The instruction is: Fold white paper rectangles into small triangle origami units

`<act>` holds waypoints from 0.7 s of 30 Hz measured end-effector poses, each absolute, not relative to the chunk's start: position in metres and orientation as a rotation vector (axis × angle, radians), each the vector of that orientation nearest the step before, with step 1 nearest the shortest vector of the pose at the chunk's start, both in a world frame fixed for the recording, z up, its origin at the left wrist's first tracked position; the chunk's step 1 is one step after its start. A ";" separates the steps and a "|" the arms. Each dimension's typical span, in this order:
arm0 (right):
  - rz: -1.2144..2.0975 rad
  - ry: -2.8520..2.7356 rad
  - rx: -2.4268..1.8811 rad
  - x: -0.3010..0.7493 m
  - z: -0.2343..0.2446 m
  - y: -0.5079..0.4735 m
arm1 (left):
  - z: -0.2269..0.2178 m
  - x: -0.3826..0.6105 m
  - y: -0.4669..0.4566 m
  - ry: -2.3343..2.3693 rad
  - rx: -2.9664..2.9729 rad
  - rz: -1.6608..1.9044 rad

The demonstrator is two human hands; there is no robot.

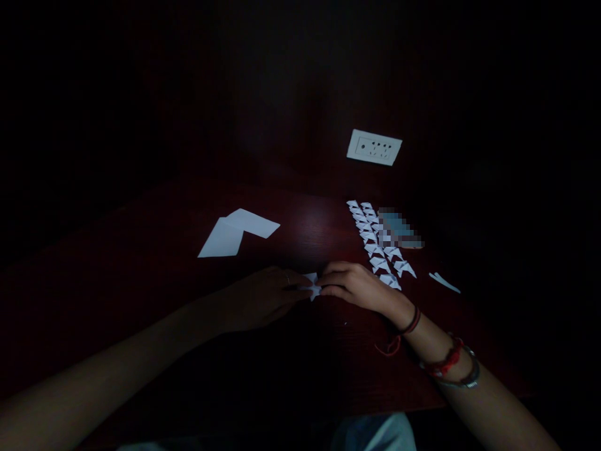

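Between my two hands is a small folded piece of white paper, near the middle of the dark red table. My left hand, in shadow and wearing a ring, pinches its left side. From the right, the fingertips of my right hand press on the other side. The fingers cover part of the paper, so its full shape is hidden. Just beyond my right hand stand two rows of small folded white paper pieces. Two flat white sheets lie overlapping beyond my left hand.
A phone-like device, partly blurred out, lies against the right row of folded pieces. Thin paper strips rest farther right. A white socket panel is on the wall behind the table. The surroundings are very dark.
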State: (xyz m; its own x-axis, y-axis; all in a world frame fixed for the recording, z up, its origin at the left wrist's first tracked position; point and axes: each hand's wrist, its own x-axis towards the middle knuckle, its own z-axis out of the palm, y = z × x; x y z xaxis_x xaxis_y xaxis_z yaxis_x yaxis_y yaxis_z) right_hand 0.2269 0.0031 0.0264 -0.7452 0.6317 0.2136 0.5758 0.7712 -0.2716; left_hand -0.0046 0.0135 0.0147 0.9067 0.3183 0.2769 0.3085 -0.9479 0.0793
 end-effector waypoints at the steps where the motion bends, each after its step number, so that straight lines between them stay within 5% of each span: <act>1: 0.287 -2.667 -0.925 0.227 0.026 0.003 | 0.015 -0.005 0.013 0.489 3.032 0.447; 21: 0.370 -2.363 -1.121 0.214 0.021 0.007 | 0.010 -0.003 0.015 0.513 3.074 0.487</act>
